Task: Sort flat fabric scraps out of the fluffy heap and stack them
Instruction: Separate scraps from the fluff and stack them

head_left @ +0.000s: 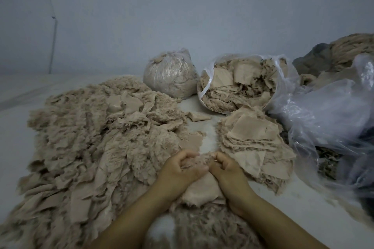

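Observation:
A wide fluffy beige heap (87,137) of furry fabric pieces spreads over the left half of the pale surface. On the right lies a stack of flat beige scraps (253,137). My left hand (182,170) and my right hand (224,170) meet low in the middle, fingers curled, both gripping one furry beige scrap (200,160) stretched between them. The scrap's smooth backing hangs down below my hands, over more fur at the bottom edge.
An open clear plastic bag of scraps (238,85) and a tied, filled bag (170,75) stand at the back. Crumpled clear plastic (323,111) and dark cloth crowd the right side. A loose flat scrap (197,116) lies mid-surface. Behind is a pale wall.

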